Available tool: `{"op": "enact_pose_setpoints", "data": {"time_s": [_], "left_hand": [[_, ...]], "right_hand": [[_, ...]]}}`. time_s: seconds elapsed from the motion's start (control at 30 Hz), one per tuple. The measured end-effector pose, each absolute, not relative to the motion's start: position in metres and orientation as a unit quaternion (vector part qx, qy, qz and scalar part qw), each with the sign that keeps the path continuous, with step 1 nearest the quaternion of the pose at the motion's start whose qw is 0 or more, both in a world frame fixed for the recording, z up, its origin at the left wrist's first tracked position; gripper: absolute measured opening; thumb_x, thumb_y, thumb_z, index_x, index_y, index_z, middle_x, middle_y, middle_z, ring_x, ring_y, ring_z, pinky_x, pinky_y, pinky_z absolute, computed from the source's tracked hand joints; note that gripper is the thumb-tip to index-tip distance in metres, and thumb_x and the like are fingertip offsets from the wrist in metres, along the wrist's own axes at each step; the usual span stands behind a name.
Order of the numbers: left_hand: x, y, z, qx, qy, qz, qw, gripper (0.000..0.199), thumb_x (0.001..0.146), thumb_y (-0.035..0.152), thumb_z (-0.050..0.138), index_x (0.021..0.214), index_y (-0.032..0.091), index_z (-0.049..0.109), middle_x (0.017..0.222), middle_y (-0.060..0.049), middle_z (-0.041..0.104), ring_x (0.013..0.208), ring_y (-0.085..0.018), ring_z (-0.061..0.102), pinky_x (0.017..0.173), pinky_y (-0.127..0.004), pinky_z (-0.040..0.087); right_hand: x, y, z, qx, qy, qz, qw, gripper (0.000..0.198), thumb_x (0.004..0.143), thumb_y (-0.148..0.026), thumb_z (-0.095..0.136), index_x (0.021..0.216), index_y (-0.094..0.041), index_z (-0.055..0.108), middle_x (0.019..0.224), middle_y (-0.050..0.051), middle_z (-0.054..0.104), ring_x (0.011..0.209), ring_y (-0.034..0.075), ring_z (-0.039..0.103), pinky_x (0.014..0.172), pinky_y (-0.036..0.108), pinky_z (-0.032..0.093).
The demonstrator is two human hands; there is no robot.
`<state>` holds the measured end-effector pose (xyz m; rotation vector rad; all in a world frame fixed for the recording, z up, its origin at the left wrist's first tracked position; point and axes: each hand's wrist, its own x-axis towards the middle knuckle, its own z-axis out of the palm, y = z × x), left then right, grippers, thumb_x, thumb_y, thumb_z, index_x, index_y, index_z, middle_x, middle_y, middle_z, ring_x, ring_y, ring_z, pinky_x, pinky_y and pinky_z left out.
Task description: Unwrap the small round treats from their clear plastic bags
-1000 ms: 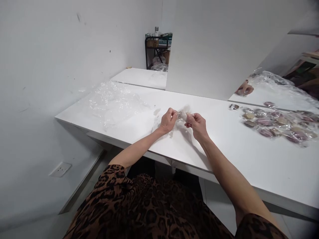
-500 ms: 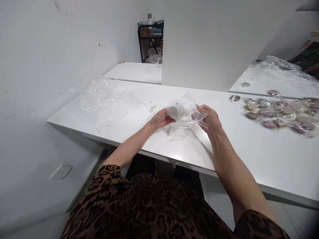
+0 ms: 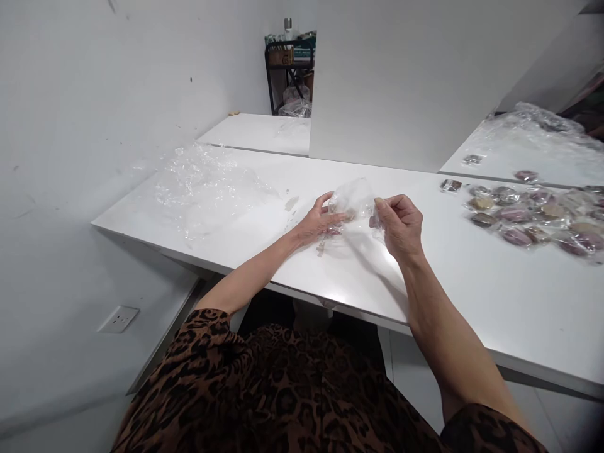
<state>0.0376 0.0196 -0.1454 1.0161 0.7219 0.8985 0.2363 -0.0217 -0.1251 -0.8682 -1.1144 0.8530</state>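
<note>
Over the white table [image 3: 472, 296], both my hands hold a small clear plastic bag [image 3: 353, 200] with a dark round item inside. My left hand [image 3: 318, 221] pinches the bag's left side, fingers partly spread. My right hand [image 3: 400, 225] grips the right side with curled fingers. The bag hangs crumpled between them, just above the tabletop.
A heap of clear plastic wrap [image 3: 207, 185] lies at the table's left. Several packed purple and brown items [image 3: 533, 217] lie at the right. A white partition [image 3: 401, 88] stands behind, with a second table and a dark shelf [image 3: 289, 63] beyond. A wall socket [image 3: 116, 318] sits low left.
The bag was spread wide between my hands half a second ago and is now bunched closer together. My hands have come slightly nearer each other. The view has shifted a little.
</note>
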Motion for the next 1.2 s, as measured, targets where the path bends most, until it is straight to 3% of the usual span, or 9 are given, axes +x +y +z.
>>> {"op": "enact_pose_setpoints", "data": {"time_s": [0.1, 0.2, 0.27, 0.37, 0.6, 0.83, 1.03, 1.1, 1.2], "left_hand": [[0.042, 0.02, -0.15, 0.462, 0.356, 0.433, 0.687, 0.064, 0.086, 0.04, 0.081, 0.141, 0.026, 0.052, 0.121, -0.01, 0.068, 0.075, -0.016, 0.073, 0.063, -0.028, 0.058], [0.045, 0.021, -0.15, 0.451, 0.365, 0.465, 0.669, 0.03, 0.093, 0.038, 0.074, 0.112, 0.017, 0.065, 0.103, -0.005, 0.069, 0.062, -0.013, 0.071, 0.053, -0.024, 0.053], [0.045, 0.021, -0.148, 0.439, 0.381, 0.486, 0.653, 0.02, 0.095, 0.034, 0.071, 0.095, 0.015, 0.065, 0.083, 0.0, 0.066, 0.054, -0.011, 0.068, 0.049, -0.022, 0.048], [0.044, 0.022, -0.142, 0.374, 0.414, 0.525, 0.643, 0.019, 0.099, 0.028, 0.067, 0.086, 0.016, 0.061, 0.066, 0.004, 0.058, 0.049, -0.01, 0.065, 0.048, -0.02, 0.044], [0.029, 0.04, -0.139, 0.116, 0.388, 0.602, 0.688, 0.027, 0.107, 0.027, 0.054, 0.082, 0.017, 0.056, 0.064, 0.003, 0.061, 0.056, -0.007, 0.065, 0.054, -0.016, 0.049], [0.033, 0.029, -0.134, 0.282, 0.385, 0.614, 0.628, 0.033, 0.103, 0.038, 0.062, 0.078, 0.017, 0.053, 0.059, 0.006, 0.054, 0.048, -0.008, 0.061, 0.049, -0.018, 0.046], [0.038, 0.016, -0.131, 0.41, 0.337, 0.584, 0.614, 0.028, 0.097, 0.04, 0.068, 0.085, 0.015, 0.062, 0.066, 0.004, 0.062, 0.053, -0.008, 0.065, 0.056, -0.02, 0.05], [0.037, 0.015, -0.131, 0.43, 0.309, 0.562, 0.635, 0.019, 0.093, 0.032, 0.072, 0.098, 0.015, 0.066, 0.073, 0.002, 0.068, 0.062, -0.01, 0.069, 0.064, -0.022, 0.054], [0.036, 0.016, -0.132, 0.437, 0.297, 0.534, 0.66, 0.032, 0.082, 0.017, 0.077, 0.113, 0.014, 0.068, 0.087, -0.001, 0.075, 0.073, -0.012, 0.073, 0.078, -0.027, 0.057]], "right_hand": [[0.237, -0.024, -0.122, -0.382, -0.477, 0.411, 0.676, 0.054, 0.064, -0.057, 0.094, 0.073, -0.021, 0.054, 0.061, -0.006, 0.052, 0.049, 0.005, 0.044, 0.044, 0.021, 0.039], [0.243, -0.022, -0.12, -0.394, -0.428, 0.445, 0.681, 0.055, 0.059, -0.052, 0.097, 0.073, -0.021, 0.054, 0.062, -0.006, 0.049, 0.05, 0.004, 0.04, 0.043, 0.02, 0.036], [0.249, -0.019, -0.12, -0.404, -0.393, 0.465, 0.683, 0.055, 0.058, -0.05, 0.098, 0.072, -0.022, 0.053, 0.063, -0.007, 0.049, 0.05, 0.004, 0.04, 0.043, 0.02, 0.039], [0.256, -0.014, -0.122, -0.416, -0.349, 0.485, 0.685, 0.054, 0.057, -0.046, 0.098, 0.073, -0.022, 0.052, 0.066, -0.007, 0.052, 0.052, 0.004, 0.043, 0.045, 0.019, 0.043], [0.259, -0.009, -0.139, -0.511, -0.37, 0.498, 0.594, 0.051, 0.05, -0.038, 0.097, 0.07, -0.02, 0.054, 0.065, -0.003, 0.054, 0.056, 0.007, 0.045, 0.047, 0.022, 0.039], [0.245, -0.018, -0.144, -0.594, -0.568, 0.104, 0.56, 0.036, 0.086, -0.057, 0.066, 0.091, -0.021, 0.067, 0.102, 0.01, 0.068, 0.098, 0.023, 0.059, 0.076, 0.038, 0.05], [0.193, -0.024, -0.139, -0.478, -0.706, 0.092, 0.515, 0.035, 0.092, -0.058, 0.065, 0.1, -0.024, 0.067, 0.116, 0.011, 0.067, 0.114, 0.027, 0.059, 0.093, 0.045, 0.052], [0.184, -0.022, -0.141, -0.482, -0.704, 0.11, 0.51, 0.038, 0.087, -0.059, 0.07, 0.103, -0.025, 0.065, 0.119, 0.012, 0.065, 0.11, 0.026, 0.059, 0.091, 0.044, 0.053], [0.182, -0.02, -0.145, -0.506, -0.67, 0.149, 0.522, 0.042, 0.084, -0.062, 0.072, 0.1, -0.024, 0.065, 0.11, 0.009, 0.066, 0.094, 0.022, 0.06, 0.08, 0.038, 0.052]]}}
